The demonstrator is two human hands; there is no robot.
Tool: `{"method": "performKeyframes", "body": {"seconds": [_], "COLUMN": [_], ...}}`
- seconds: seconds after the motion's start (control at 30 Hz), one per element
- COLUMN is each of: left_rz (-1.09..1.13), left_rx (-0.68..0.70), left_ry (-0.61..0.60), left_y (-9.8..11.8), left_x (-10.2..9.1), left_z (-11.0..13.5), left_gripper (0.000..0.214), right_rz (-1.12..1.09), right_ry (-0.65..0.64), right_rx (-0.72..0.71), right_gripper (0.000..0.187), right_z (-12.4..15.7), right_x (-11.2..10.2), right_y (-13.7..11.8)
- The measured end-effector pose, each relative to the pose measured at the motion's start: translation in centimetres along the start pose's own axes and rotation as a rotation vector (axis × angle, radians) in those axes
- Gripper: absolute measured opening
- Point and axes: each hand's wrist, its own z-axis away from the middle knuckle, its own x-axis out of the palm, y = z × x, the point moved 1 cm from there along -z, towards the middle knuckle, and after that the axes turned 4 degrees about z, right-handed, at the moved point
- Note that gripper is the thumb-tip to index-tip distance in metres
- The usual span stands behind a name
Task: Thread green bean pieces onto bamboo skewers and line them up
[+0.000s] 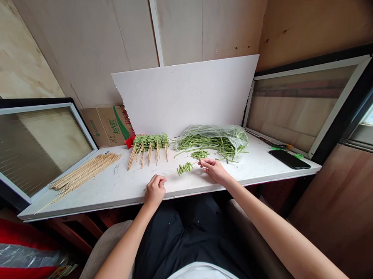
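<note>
My left hand (pixel 155 189) is closed round the lower end of a thin bamboo skewer (pixel 172 174) that slants up to the right. Several short green bean pieces (pixel 185 168) are threaded on its middle. My right hand (pixel 213 169) pinches at the skewer's upper tip, beside a small heap of cut bean pieces (pixel 200 154). What sits between its fingers is too small to name. Both hands hover over the white table (pixel 120 186).
Finished bean skewers (pixel 149 146) lie in a row behind. A pile of bare skewers (pixel 82 175) lies at the left. A plastic bag of long beans (pixel 214 140) sits at the right, a black phone (pixel 289 159) and scissors (pixel 280 146) farther right. A cardboard box (pixel 107 126) stands behind.
</note>
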Motion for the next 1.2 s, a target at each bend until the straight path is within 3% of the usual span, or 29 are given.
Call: {"method": "performKeyframes", "body": {"seconds": [1.2], "left_rz": [0.000], "left_rx": [0.009], "left_ry": [-0.002], "left_y": [-0.01], "left_x": [0.03], "left_z": [-0.09], "left_gripper": [0.019], "right_rz": [0.024], "right_ry": [0.002], "right_rx": [-0.011], "right_gripper": [0.044], "right_z": [0.05], "right_x": [0.02], "right_y": [-0.05]}}
